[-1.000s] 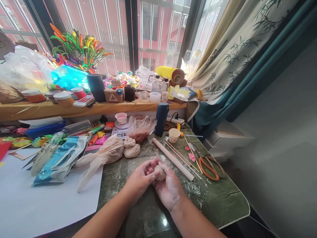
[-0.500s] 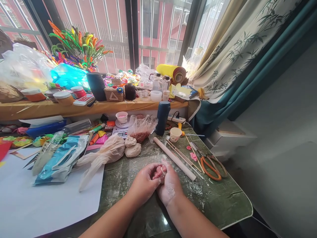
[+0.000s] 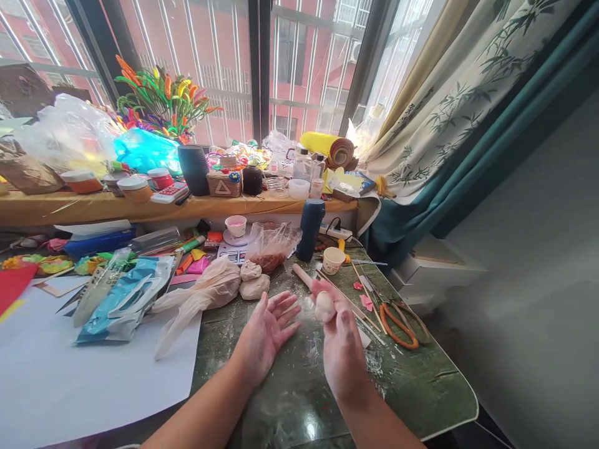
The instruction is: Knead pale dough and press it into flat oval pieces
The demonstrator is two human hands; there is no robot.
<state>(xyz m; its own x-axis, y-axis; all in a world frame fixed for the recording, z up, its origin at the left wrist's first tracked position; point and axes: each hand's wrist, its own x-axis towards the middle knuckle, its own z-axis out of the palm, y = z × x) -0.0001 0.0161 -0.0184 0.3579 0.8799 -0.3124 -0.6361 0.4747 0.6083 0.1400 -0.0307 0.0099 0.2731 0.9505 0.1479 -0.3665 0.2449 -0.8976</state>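
Note:
My right hand (image 3: 340, 340) is raised above the green table (image 3: 416, 380) and holds a small pale ball of dough (image 3: 324, 306) in its fingertips. My left hand (image 3: 266, 330) lies beside it, palm up, fingers spread, holding nothing. Both hands are dusted with flour. Behind the right hand a wooden rolling pin (image 3: 303, 276) runs diagonally, partly hidden by it. Two more dough lumps (image 3: 253, 282) sit just beyond the left hand.
Orange-handled scissors (image 3: 397, 321) and thin sticks lie to the right. A paper cup (image 3: 333, 259), a dark bottle (image 3: 309, 221) and a plastic bag of red filling (image 3: 272, 244) stand behind. White paper (image 3: 84, 374) and bags cover the left. The window ledge is cluttered.
My hands were pressed together around the dough. They have parted: the right hand lifted the dough ball up and right, the left opened palm up. The view shifted slightly.

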